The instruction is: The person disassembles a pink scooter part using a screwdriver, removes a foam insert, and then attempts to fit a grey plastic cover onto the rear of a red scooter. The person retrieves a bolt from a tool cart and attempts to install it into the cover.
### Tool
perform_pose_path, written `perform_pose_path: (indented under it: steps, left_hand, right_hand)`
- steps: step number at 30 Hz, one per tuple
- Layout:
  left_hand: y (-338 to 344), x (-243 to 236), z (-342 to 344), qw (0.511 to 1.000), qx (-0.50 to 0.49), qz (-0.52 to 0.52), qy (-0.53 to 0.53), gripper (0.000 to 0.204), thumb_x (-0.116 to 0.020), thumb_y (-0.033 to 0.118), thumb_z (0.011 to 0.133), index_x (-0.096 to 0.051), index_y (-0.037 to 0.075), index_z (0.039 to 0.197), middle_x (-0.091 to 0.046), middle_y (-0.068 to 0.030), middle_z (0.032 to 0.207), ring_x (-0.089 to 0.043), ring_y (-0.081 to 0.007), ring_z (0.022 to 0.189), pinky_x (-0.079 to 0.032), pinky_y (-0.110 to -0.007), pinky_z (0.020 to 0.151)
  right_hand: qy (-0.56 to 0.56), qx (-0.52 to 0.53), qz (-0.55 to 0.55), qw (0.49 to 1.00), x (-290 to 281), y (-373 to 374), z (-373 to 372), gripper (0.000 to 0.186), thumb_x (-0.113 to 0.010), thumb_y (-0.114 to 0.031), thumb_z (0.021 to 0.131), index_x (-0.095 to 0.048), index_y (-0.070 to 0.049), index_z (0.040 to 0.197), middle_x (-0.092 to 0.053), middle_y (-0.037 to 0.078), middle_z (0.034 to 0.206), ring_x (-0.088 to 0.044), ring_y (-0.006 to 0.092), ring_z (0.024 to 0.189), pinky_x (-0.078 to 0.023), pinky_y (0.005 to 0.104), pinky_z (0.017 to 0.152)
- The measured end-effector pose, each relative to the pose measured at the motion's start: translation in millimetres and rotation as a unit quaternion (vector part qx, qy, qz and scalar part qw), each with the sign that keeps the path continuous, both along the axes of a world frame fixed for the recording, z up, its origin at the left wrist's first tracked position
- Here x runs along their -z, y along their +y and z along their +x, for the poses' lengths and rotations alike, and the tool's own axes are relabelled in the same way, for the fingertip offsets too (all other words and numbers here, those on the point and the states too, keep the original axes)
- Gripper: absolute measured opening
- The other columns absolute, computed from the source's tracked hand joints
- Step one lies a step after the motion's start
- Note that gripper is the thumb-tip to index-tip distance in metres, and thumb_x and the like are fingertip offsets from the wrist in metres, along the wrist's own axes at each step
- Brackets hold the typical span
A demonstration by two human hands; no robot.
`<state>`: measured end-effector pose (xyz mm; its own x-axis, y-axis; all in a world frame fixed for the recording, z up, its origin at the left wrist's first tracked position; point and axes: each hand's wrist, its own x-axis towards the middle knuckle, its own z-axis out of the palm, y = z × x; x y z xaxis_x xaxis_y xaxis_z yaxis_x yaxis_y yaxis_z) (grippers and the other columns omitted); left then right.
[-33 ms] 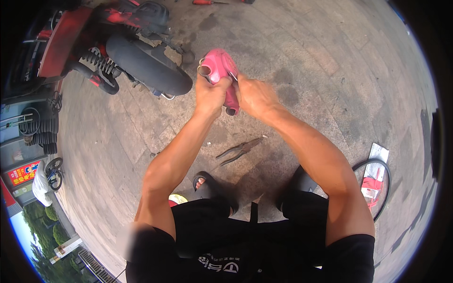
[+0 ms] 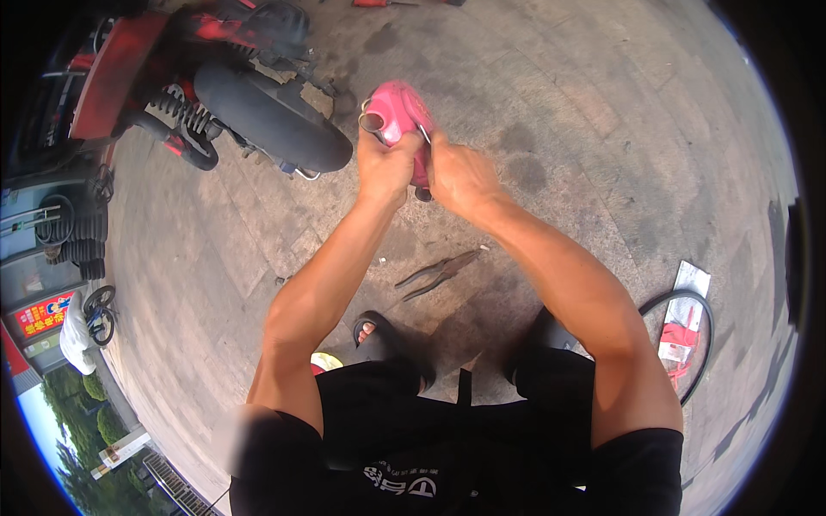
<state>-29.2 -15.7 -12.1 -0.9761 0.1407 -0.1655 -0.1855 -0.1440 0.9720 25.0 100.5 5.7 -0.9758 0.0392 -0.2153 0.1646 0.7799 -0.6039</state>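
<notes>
Two bare hands meet around one pink, rounded part (image 2: 400, 116) held out in front of the person, above the stained concrete ground (image 2: 551, 129). The left hand (image 2: 385, 168) is closed round the pink part's left side and lower end, thumb and fingers wrapped tight, with a small metal ring or tube end showing just above its knuckles. The right hand (image 2: 458, 176) is also curled shut, pressed against the part's right side; a thin metal piece runs between this hand and the pink shell, but what it is cannot be told. Both hands touch each other or very nearly so below the part.

Far left of the hands stands a red motor scooter (image 2: 129, 69), its black rear tyre (image 2: 271, 120) and coiled spring shock (image 2: 176, 112) turned toward the person. The pink part is just right of that tyre, apart from it. On the ground near the person, between the forearms, lies a pair of pliers (image 2: 439, 273) with its handles spread. Nearer still, a foot in a black sandal (image 2: 383, 340) rests on the concrete by the left arm. Well apart to the right, a black rubber loop (image 2: 701, 335) lies on the ground around some red and white packaging (image 2: 680, 335).
</notes>
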Motion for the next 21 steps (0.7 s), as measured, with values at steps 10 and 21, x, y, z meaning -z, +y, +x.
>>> perform_pose_path:
  steps: [10, 21]
  left_hand:
    - [-19.3, 8.0, -15.3, 0.997, -0.009, 0.07, -0.03, 0.049, -0.063, -0.005, 0.077, -0.045, 0.002, 0.123, -0.059, -0.0115, 0.112, -0.06, -0.0235, 0.102, -0.051, -0.037, 0.088]
    - [-26.5, -10.6, -15.2, 0.993, 0.037, 0.1, -0.053, 0.048, -0.062, -0.004, 0.079, -0.044, 0.004, 0.123, -0.058, -0.0102, 0.115, -0.059, -0.0245, 0.106, -0.048, -0.041, 0.094]
  right_hand:
    - [0.103, 0.038, -0.139, 0.984, 19.6, 14.3, -9.2, 0.021, -0.046, -0.02, 0.094, -0.049, -0.007, 0.11, -0.064, 0.022, 0.087, -0.061, 0.0418, 0.085, -0.048, 0.0495, 0.072]
    - [0.092, -0.175, 0.053, 0.979, 17.2, 55.0, 10.3, 0.022, -0.046, -0.03, 0.096, -0.055, -0.011, 0.103, -0.065, 0.018, 0.079, -0.064, 0.0381, 0.077, -0.05, 0.0509, 0.067]
